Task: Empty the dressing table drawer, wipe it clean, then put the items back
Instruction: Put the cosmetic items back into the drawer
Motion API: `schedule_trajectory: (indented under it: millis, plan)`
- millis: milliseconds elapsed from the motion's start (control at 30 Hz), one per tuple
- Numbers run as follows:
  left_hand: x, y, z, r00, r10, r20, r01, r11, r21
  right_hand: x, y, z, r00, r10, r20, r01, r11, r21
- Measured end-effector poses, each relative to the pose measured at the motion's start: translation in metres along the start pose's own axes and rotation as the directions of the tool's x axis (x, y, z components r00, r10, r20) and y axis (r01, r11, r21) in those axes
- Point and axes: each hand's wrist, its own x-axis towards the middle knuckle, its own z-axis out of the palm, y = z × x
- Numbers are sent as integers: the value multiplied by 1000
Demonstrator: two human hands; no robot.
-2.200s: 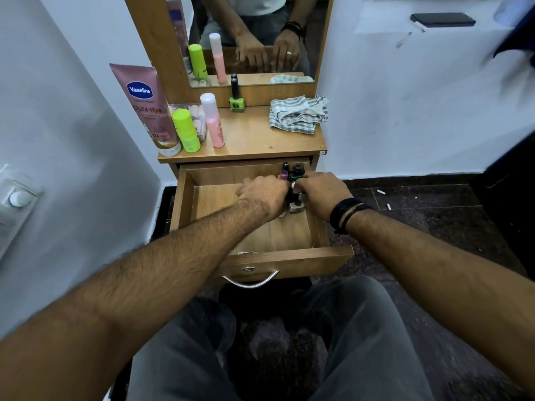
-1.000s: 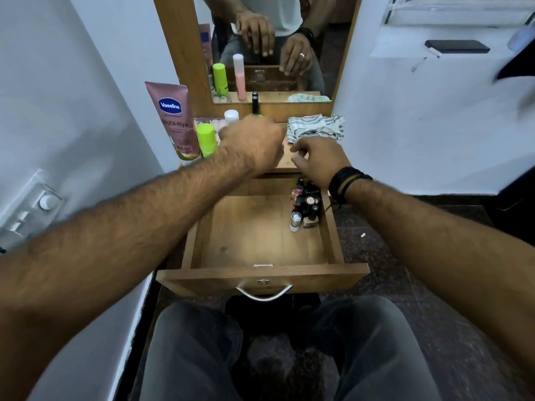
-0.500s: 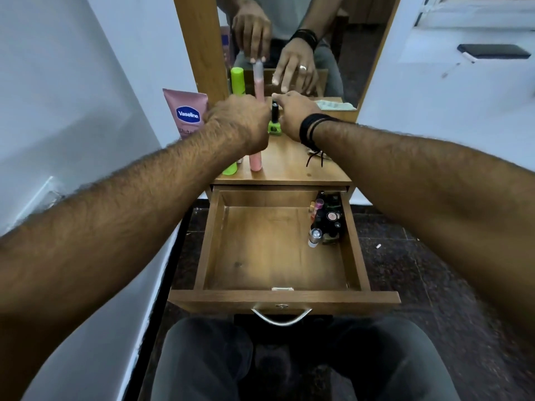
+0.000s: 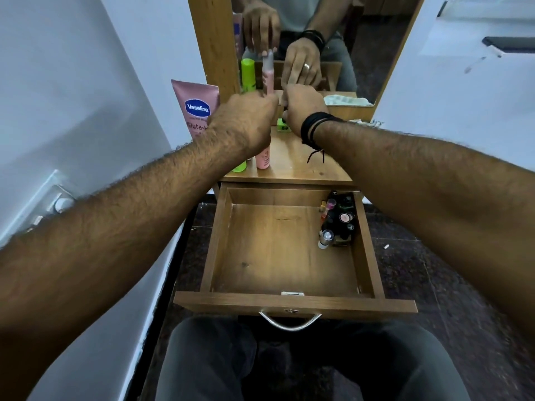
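Both hands have left the drawer (image 4: 285,250) and risen to the tabletop (image 4: 304,166) at twelve o'clock, which suggests the putting-back phase is under way: a cluster of small cosmetics (image 4: 337,219) already stands in the drawer's far right corner, at about two o'clock of its floor, and more items are being fetched. The left hand (image 4: 243,123) curls around the top of the pink bottle (image 4: 263,159), whose base rests on the tabletop just beside a green bottle (image 4: 239,168); the mirror shows its fingertips pinching the cap. The right hand (image 4: 302,107) closes over the small green nail polish bottle (image 4: 282,125) near the mirror's foot, fingers curled down onto its cap. The Vaseline tube (image 4: 197,108) leans at ten o'clock against the wall, untouched. Most of the drawer floor is bare wood, so the tall bottles look likely to go into the open left side, probably laid down.
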Motion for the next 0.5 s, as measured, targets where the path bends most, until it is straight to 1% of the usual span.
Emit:
schedule_trajectory:
  millis: [200, 300, 400, 500]
  plan:
    - [-2, -3, 4, 999, -26, -26, 24, 998, -56, -13, 4, -4, 999, 28, 23, -29, 999, 33]
    - [-8, -3, -1, 998, -19, -52, 15, 996, -82, -22, 10, -20, 999, 32, 10, -33, 998, 51]
    - [-16, 4, -10, 997, -1, -74, -5, 997, -78, -41, 16, -48, 1000, 9, 25, -12, 995, 95]
    - [-29, 19, -18, 997, 27, -68, -31, 997, -65, -73, 21, -80, 994, 1, 107, -14, 992, 127]
